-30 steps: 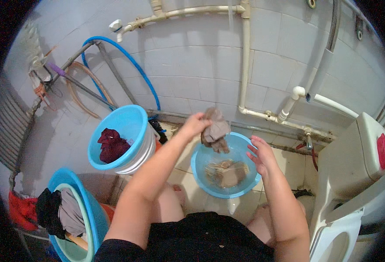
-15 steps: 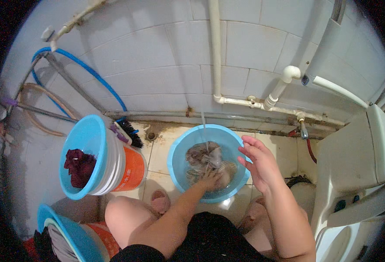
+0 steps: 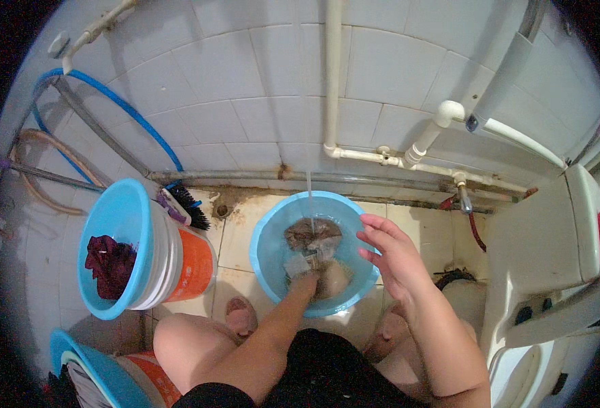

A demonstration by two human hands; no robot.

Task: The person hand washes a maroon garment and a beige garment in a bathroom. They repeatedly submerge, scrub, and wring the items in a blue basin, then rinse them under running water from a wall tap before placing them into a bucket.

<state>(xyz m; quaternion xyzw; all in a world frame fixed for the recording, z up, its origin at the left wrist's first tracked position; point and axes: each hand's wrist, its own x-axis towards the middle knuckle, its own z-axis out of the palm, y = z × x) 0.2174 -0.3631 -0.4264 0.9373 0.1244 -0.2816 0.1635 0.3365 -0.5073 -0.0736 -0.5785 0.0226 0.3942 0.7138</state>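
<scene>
A light blue basin [image 3: 262, 272] sits on the tiled floor in front of me, with water and wet brownish-beige cloth [image 3: 306, 234] in it. From above, a thin stream of water [image 3: 309, 183] falls onto the cloth. My left hand [image 3: 304, 280] reaches down into the basin against the cloth; its fingers are sunk out of sight among the folds and water. Raised over the basin's right rim, my right hand [image 3: 393, 255] holds nothing, its fingers apart and loosely bent.
Left of the basin, a blue basin [image 3: 140, 272] holding dark red cloth rests tilted on a white-and-orange bucket [image 3: 192, 265]. A scrubbing brush [image 3: 187, 207] lies behind it. Another blue tub [image 3: 103, 370] with grey cloth is nearer. Pipes and a tap [image 3: 463, 197] line the wall; a toilet [image 3: 538, 251] stands right.
My left hand has pushed deeper, its fingers now hidden, and the cloth has shifted under it. My right hand stays raised at the rim. The whole view has moved slightly.
</scene>
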